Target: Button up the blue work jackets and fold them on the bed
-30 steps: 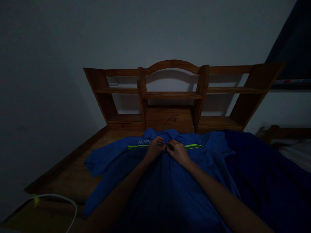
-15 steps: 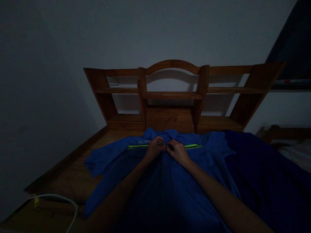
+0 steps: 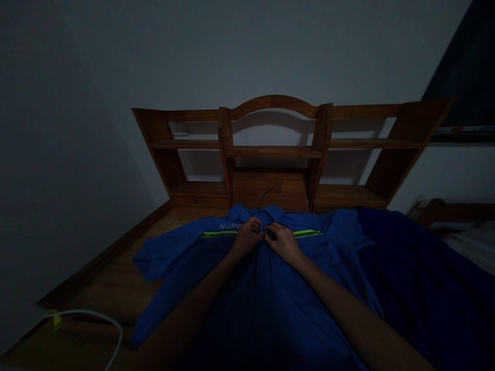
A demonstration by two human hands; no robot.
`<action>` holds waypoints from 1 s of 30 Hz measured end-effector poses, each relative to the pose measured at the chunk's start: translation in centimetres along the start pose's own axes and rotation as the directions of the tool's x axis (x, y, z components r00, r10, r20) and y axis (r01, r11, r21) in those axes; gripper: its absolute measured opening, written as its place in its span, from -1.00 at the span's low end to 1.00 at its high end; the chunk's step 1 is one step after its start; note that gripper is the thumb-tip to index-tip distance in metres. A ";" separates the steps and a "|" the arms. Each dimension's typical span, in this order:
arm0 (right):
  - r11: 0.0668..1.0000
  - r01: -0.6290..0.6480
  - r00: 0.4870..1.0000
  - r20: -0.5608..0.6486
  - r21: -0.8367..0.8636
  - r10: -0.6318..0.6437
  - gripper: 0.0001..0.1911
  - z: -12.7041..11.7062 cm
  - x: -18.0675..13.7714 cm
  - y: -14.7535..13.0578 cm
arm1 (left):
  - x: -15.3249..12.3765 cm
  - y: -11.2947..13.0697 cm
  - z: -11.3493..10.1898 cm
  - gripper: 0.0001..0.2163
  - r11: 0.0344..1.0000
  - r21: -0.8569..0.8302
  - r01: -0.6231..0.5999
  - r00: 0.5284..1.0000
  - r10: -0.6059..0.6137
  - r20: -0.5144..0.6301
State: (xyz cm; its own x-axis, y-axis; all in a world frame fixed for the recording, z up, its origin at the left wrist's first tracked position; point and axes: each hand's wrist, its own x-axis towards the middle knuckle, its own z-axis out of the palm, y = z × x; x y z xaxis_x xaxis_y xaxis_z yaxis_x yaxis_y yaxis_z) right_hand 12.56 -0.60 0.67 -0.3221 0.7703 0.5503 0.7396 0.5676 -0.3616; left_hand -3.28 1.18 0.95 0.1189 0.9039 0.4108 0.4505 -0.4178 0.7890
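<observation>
A blue work shirt [image 3: 301, 304] with bright green chest stripes and white lettering lies spread face up, its collar toward the shelf. My left hand [image 3: 248, 236] is closed, pinching the front placket just below the collar. Close against it, my right hand [image 3: 284, 239] grips the same spot from the other side with bent fingers. The fingertips of both hands nearly meet there. Dim light and the fingers hide what small part of the placket lies between them.
A wooden shelf unit [image 3: 273, 151] stands behind the shirt against the wall. Darker blue cloth [image 3: 417, 278] lies at the right. On the left are the wooden tabletop [image 3: 116, 273] and a white cable [image 3: 91, 312] curving near the front edge.
Almost nothing differs. Both hands stay at the placket, with only a slight shift of the fingers.
</observation>
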 end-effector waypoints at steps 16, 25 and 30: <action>1.000 -0.023 1.000 0.012 0.003 0.023 -0.77 -0.1 0.0 0.0 | 0.2 -0.7 0.2 -0.80 0.999 -0.038 -0.016 1.000 0.016 0.008; 0.999 -0.040 0.999 0.012 0.011 0.039 -0.76 0.0 0.0 -0.1 | 0.1 -1.0 0.1 -0.86 0.999 -0.025 -0.035 0.999 0.035 -0.015; 0.999 -0.039 0.999 0.011 0.015 0.039 -0.76 0.0 0.0 -0.1 | 0.2 -1.3 0.0 -0.87 1.000 0.023 0.007 0.999 -0.006 -0.037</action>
State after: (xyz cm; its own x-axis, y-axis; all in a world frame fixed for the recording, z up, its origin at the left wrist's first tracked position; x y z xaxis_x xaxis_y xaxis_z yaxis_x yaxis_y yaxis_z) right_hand 12.50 -0.68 0.74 -0.2994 0.7950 0.5277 0.7429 0.5412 -0.3939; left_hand -3.83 1.87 -0.01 0.0829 0.9025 0.4226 0.4715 -0.4091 0.7812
